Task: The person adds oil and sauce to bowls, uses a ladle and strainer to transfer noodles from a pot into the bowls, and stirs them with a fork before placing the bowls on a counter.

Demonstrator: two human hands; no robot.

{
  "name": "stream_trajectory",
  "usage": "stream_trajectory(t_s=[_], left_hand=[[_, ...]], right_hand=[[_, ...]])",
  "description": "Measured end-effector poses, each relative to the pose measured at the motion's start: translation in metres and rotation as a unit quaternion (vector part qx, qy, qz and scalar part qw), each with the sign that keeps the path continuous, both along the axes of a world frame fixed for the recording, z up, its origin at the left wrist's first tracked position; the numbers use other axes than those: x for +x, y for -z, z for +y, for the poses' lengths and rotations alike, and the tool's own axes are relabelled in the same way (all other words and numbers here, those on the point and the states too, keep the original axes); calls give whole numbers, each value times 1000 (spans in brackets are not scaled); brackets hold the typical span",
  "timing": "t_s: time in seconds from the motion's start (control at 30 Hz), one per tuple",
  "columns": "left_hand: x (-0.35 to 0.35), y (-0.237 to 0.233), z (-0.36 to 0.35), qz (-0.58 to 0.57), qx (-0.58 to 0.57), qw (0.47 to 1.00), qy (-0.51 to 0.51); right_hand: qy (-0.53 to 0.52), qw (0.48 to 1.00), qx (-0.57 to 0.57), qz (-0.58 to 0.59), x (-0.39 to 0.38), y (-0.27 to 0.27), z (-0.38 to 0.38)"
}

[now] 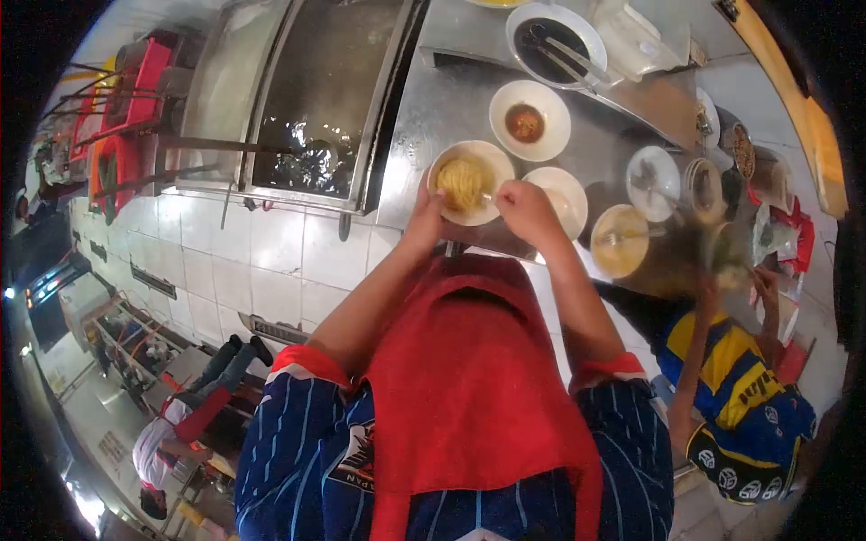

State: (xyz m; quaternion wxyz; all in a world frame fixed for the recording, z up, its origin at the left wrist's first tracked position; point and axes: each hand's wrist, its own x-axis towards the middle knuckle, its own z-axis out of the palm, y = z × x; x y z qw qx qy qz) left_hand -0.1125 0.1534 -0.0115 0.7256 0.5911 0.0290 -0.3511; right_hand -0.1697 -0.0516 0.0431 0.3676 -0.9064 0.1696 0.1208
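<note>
A white bowl of yellow noodles [463, 183] stands at the near edge of the steel counter. My left hand [426, 216] is wrapped round the bowl's left side. My right hand [526, 209] is closed at the bowl's right rim, on the handle of a utensil whose tip reaches the noodles; its shape is mostly hidden. Just right of the bowl, partly behind my right hand, is a pale bowl [565, 200]. Beyond them sits a white bowl with reddish-brown sauce [524, 123].
Left of the steel counter [451, 99] are vats of dark liquid [316, 108]. A bowl of dark liquid with a ladle [552, 45] stands at the back. Rightward are a yellowish bowl [620, 241], several dishes and a co-worker [740, 388]. Another person [185, 419] stands lower left.
</note>
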Motion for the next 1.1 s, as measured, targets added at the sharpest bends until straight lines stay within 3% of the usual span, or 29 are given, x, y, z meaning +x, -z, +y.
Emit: stream_trajectory(t_s=[0.03,0.13,0.2,0.27,0.33,0.37,0.4,0.47,0.5,0.53,0.6,0.63,0.73,0.77,0.87,0.93,1.0,1.1], left_hand=[[2,3,-1,-41,13,999,11],[1,12,1,-89,15,996,12],[9,-15,6,-92,15,996,6],[14,-25,13,-118,-5,993,10],[20,-42,19,-60,-145,987,-27],[25,-55,24,-59,-142,988,-3],[26,-60,25,-63,-150,987,5],[22,-70,24,-117,-78,989,52],[17,-95,25,-113,-12,991,68],[19,-98,26,-118,-16,990,76],[25,-102,31,-28,-138,989,52],[32,-101,37,-46,-127,989,62],[21,-109,39,-26,-149,984,93],[14,-114,36,-63,-155,982,90],[28,-123,51,22,-194,972,129],[21,-118,49,1,-182,975,129],[1,-113,43,-35,-186,976,109],[18,-128,58,31,-212,967,135]], right_hand=[[32,994,104,-7,1,5,1],[83,991,103,-16,-12,-22,5],[87,994,67,-24,-16,-76,18],[86,992,-76,-60,-19,-125,33],[88,984,-148,-49,-23,-159,44],[89,973,-210,-35,-26,-168,50],[98,970,-217,-40,-26,-165,54],[81,987,-131,-51,-27,-152,65],[134,990,-43,-27,-26,-152,76],[143,988,-46,-32,-31,-162,82],[159,980,-102,-59,-44,-195,96],[172,973,-138,-69,-53,-206,98],[129,960,-235,-87,-63,-185,101],[165,978,-121,-49,-60,-178,108],[173,959,-203,-94,-73,-209,124],[221,950,-211,-58,-74,-209,127],[140,971,-167,-101,-70,-198,136],[173,962,-198,-78,-78,-220,144]])
